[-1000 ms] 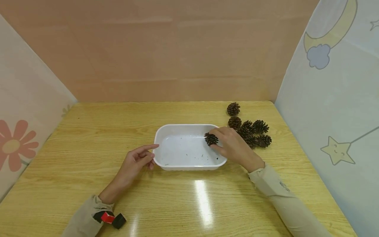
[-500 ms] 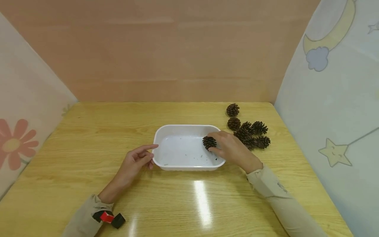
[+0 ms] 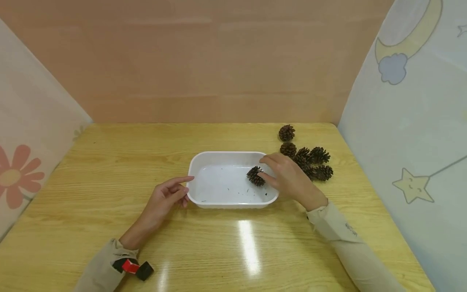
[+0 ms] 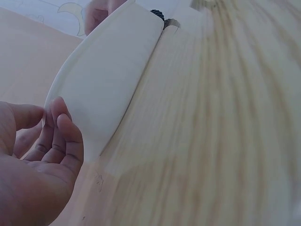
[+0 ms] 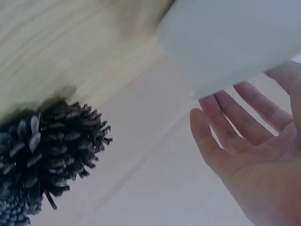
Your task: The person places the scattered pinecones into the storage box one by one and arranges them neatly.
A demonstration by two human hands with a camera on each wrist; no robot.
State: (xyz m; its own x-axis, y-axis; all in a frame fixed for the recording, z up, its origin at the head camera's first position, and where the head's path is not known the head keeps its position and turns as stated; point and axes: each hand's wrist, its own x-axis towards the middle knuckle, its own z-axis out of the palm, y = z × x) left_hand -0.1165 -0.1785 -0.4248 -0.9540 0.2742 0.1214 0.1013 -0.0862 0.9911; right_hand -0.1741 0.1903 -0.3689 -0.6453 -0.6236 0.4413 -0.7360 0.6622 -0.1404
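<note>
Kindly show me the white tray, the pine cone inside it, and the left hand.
White tray (image 3: 219,184), head view: bare inner bottom.
Pine cone (image 3: 253,177), head view: its scaly side.
Left hand (image 3: 162,200), head view: middle of the hand.

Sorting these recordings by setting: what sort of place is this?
Probably a small indoor booth set up for tabletop work: a table with a plain orange backdrop behind it, and side panels printed with a flower on the left and a moon on the right.

Dark pine cone (image 3: 253,177) in white tray (image 3: 215,184), right half.
</note>
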